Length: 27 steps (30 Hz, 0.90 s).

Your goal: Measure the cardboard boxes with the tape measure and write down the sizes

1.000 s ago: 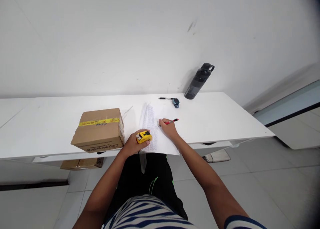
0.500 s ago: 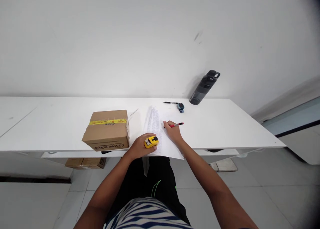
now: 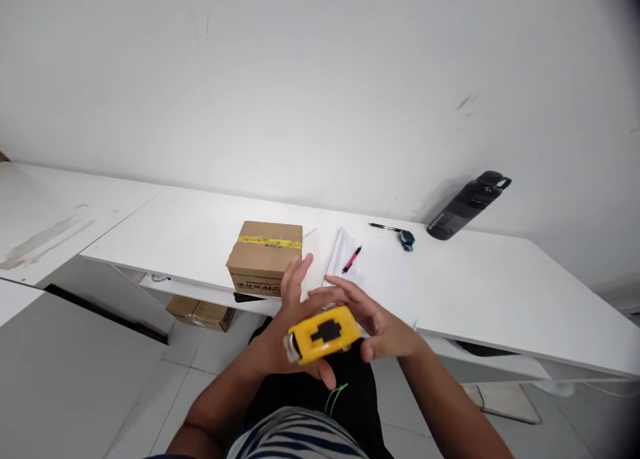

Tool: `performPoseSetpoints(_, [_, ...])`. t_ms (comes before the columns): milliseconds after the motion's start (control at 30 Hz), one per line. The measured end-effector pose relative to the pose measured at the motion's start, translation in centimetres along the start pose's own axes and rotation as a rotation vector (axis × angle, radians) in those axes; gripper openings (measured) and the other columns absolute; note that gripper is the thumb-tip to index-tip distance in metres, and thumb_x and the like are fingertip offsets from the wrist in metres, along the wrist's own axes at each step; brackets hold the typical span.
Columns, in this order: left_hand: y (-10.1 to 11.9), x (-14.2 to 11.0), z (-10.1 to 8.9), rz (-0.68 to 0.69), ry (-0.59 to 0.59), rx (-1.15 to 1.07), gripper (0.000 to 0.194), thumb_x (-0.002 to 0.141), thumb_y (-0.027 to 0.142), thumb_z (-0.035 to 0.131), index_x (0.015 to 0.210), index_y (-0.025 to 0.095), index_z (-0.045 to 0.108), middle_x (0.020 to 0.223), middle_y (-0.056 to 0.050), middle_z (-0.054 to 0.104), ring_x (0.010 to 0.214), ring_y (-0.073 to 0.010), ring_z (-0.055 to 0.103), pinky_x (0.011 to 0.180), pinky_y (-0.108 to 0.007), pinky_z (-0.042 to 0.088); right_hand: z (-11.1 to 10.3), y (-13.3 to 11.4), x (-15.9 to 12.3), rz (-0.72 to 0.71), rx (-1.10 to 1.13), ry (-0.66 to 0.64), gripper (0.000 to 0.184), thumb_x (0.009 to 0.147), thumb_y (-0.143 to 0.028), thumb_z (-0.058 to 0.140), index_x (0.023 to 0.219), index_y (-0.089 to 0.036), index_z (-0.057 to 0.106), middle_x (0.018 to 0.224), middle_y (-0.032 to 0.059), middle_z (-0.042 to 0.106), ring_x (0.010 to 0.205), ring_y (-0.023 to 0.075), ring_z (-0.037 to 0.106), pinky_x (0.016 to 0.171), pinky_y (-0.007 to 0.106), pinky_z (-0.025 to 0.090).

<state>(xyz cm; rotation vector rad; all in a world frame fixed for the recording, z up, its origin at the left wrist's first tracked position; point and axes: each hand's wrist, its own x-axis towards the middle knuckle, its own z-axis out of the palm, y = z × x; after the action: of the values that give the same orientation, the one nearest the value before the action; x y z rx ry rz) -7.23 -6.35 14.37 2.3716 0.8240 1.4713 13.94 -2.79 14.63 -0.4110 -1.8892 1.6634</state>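
A yellow tape measure (image 3: pixel 325 334) with a black patch lies across the palm of my left hand (image 3: pixel 267 345), between its thumb and fingers. Two fingers of that hand stretch up toward the box. My right hand (image 3: pixel 387 325) is close against the other end of the tape measure, fingers curved and apart; whether it touches is unclear. Past my hands, a red pen (image 3: pixel 352 259) rests on the written sheets of paper (image 3: pixel 380 289). To the left stands a closed cardboard box (image 3: pixel 265 259) with yellow tape along its top, its near right corner partly behind my left fingers.
On the white table (image 3: pixel 165 239), a black pen (image 3: pixel 384 226) and a dark blue wristwatch (image 3: pixel 406 239) lie behind the papers. A dark bottle (image 3: pixel 465 207) leans on the wall. Below the tabletop is a shelf, with another cardboard box (image 3: pixel 200 312) lower down.
My right hand has let go of the red pen, now on the papers, and has come over to the tape measure. My left hand has raised the tape measure off the papers. The view has turned left.
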Motion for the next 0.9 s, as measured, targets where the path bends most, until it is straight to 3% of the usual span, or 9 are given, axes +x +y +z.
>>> performPoseSetpoints(33, [0.1, 0.1, -0.6, -0.073, -0.003, 0.031, 0.101, 0.064, 0.086, 0.05, 0.148, 0.031, 0.036, 0.163, -0.014, 0.01, 0.148, -0.0447, 0.005, 0.114, -0.066, 0.017, 1.3, -0.8, 0.6, -0.022, 0.014, 0.036, 0.096, 0.064, -0.059, 0.081, 0.144, -0.033, 0.034, 0.139, 0.011, 0.051, 0.125, 0.0276, 0.053, 0.101, 0.044, 0.043])
performPoseSetpoints(100, [0.3, -0.2, -1.7, -0.197, 0.052, 0.104, 0.1, 0.072, 0.085, 0.038, 0.153, 0.028, 0.025, 0.162, -0.016, 0.012, 0.149, -0.0425, 0.006, 0.114, -0.065, 0.02, 3.3, -1.8, 2.4, -0.013, -0.013, 0.173, 0.073, 0.067, -0.053, 0.081, 0.128, -0.03, 0.049, 0.12, 0.0076, 0.062, 0.106, 0.0244, 0.063, 0.089, 0.039, 0.051])
performPoseSetpoints(167, [0.5, -1.3, -2.7, -0.308, 0.187, 0.173, 0.098, 0.078, 0.081, 0.034, 0.156, 0.026, 0.01, 0.162, -0.017, 0.011, 0.15, -0.039, 0.008, 0.116, -0.062, 0.019, 4.1, -2.4, 5.0, 0.009, -0.113, 0.32, 0.054, 0.07, -0.05, 0.08, 0.112, -0.028, 0.054, 0.101, 0.0039, 0.065, 0.086, 0.0206, 0.065, 0.074, 0.034, 0.054])
performPoseSetpoints(267, [0.1, -3.4, -4.0, -0.481, 0.432, 0.26, 0.086, 0.089, 0.068, 0.038, 0.156, 0.025, 0.007, 0.162, -0.015, 0.014, 0.149, -0.0334, 0.017, 0.117, -0.056, 0.023, 3.9, -3.0, 10.6, -0.051, -0.362, 0.474, 0.051, 0.071, -0.048, 0.077, 0.111, -0.028, 0.051, 0.1, 0.0027, 0.065, 0.08, 0.019, 0.064, 0.068, 0.032, 0.053])
performPoseSetpoints(367, [-2.1, -5.0, -4.7, -0.508, 0.513, 0.538, 0.061, 0.092, 0.049, 0.051, 0.146, 0.026, 0.037, 0.156, -0.014, 0.03, 0.147, -0.0338, 0.02, 0.115, -0.057, 0.024, 3.2, -3.1, 17.0, -0.092, -0.69, 0.404, 0.052, 0.074, -0.047, 0.072, 0.118, -0.028, 0.05, 0.101, 0.0016, 0.066, 0.082, 0.0202, 0.064, 0.073, 0.034, 0.051])
performPoseSetpoints(433, [-4.1, -5.5, -4.6, -0.408, 0.42, 0.716, 0.049, 0.09, 0.043, 0.057, 0.135, 0.024, 0.052, 0.152, -0.015, 0.038, 0.145, -0.0358, 0.024, 0.113, -0.058, 0.027, 3.1, -2.8, 20.5, -0.081, -0.896, 0.266, 0.042, 0.08, -0.046, 0.066, 0.116, -0.028, 0.055, 0.101, 0.0012, 0.068, 0.087, 0.0215, 0.064, 0.077, 0.035, 0.049])
performPoseSetpoints(500, [-5.8, -5.9, -4.1, -0.313, 0.342, 0.782, 0.047, 0.089, 0.041, 0.059, 0.131, 0.021, 0.055, 0.146, -0.017, 0.045, 0.138, -0.0342, 0.036, 0.109, -0.053, 0.034, 3.3, -2.5, 22.8, -0.074, -1.069, 0.158, 0.035, 0.085, -0.042, 0.061, 0.116, -0.028, 0.059, 0.106, 0.0023, 0.068, 0.092, 0.0222, 0.064, 0.08, 0.035, 0.046])
performPoseSetpoints(667, [-7.3, -6.7, -2.9, -0.324, 0.365, 0.863, 0.047, 0.086, 0.042, 0.064, 0.128, 0.021, 0.058, 0.136, -0.018, 0.052, 0.125, -0.0327, 0.048, 0.102, -0.049, 0.041, 2.8, -2.9, 23.4, -0.085, -1.187, -0.023, 0.034, 0.088, -0.039, 0.057, 0.12, -0.028, 0.061, 0.107, 0.0037, 0.067, 0.091, 0.02, 0.062, 0.08, 0.031, 0.044])
performPoseSetpoints(900, [-8.1, -6.6, -2.8, -0.384, 0.322, 0.887, 0.063, 0.08, 0.054, 0.066, 0.134, 0.023, 0.055, 0.134, -0.019, 0.052, 0.124, -0.0337, 0.047, 0.103, -0.051, 0.04, -1.1, -3.9, 18.4, -0.062, -1.228, -0.076, 0.037, 0.088, -0.039, 0.057, 0.122, -0.028, 0.059, 0.108, 0.0053, 0.067, 0.089, 0.0211, 0.063, 0.078, 0.032, 0.046])
